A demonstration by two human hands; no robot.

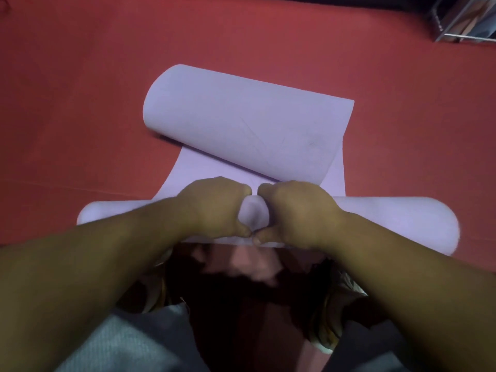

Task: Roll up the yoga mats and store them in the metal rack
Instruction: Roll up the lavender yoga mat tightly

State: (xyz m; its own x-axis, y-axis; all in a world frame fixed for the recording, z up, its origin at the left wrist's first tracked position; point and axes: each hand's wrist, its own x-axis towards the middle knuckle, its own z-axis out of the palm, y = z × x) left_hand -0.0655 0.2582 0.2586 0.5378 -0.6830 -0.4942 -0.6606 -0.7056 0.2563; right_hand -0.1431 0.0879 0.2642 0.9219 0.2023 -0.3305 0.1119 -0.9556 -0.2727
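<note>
One lilac mat point(249, 122) is lying on the red floor point(80, 89), curling at both ends. Two hands, left point(214, 208) and right point(298, 213), are gripping its near roll side by side, thumbs touching. One metal rack point(464, 20) is standing far right, well apart.

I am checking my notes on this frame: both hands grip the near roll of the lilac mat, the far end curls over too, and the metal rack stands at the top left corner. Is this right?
Not quite. The head view shows the metal rack at the top right corner, not the top left. The rest holds: the left hand and right hand grip the near roll of the lilac mat, whose far end curls over.
</note>
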